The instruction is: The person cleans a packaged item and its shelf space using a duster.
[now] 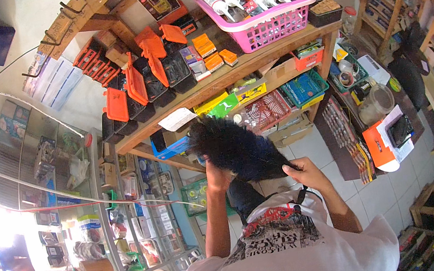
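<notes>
A dark, bushy feather duster (pixel 244 151) is held across the front of my body, below the wooden shelf. My left hand (pixel 219 176) is closed at its left end, the fingers partly hidden behind the feathers. At the narrower right end, my right hand (pixel 306 174) pinches the duster between thumb and fingers. The feathers fan upward on the left, close to the lower shelf. Its handle cannot be made out.
A wooden shelf (pixel 199 90) ahead bears orange-lidded black bins (pixel 134 86) and a pink basket (pixel 268 29) of sealant tubes. On the left stands a glass display case (pixel 116 229), with cables strung across it. A dark table (pixel 343 156) with packets is at right.
</notes>
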Demonstrator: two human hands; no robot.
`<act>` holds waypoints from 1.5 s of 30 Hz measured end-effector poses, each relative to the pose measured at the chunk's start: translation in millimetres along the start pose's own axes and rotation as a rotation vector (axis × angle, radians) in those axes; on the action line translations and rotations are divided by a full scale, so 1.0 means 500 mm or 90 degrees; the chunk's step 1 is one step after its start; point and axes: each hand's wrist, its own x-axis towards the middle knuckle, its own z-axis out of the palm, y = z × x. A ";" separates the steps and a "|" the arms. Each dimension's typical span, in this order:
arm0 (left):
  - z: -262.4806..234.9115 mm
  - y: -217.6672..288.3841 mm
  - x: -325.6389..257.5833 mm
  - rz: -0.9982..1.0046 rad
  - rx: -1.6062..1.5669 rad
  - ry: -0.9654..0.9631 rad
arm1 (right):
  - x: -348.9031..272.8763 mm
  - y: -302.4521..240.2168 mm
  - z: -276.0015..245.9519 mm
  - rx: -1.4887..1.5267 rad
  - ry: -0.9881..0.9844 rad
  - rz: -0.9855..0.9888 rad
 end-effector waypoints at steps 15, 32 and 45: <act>0.027 0.002 0.002 -0.010 0.017 0.079 | 0.005 -0.017 0.024 -0.038 -0.007 -0.025; 0.039 0.001 -0.002 -0.014 0.043 0.043 | 0.010 0.002 0.042 -0.041 -0.032 0.017; 0.006 -0.017 -0.009 -0.034 -0.023 0.102 | 0.014 0.010 0.059 -0.028 -0.042 0.022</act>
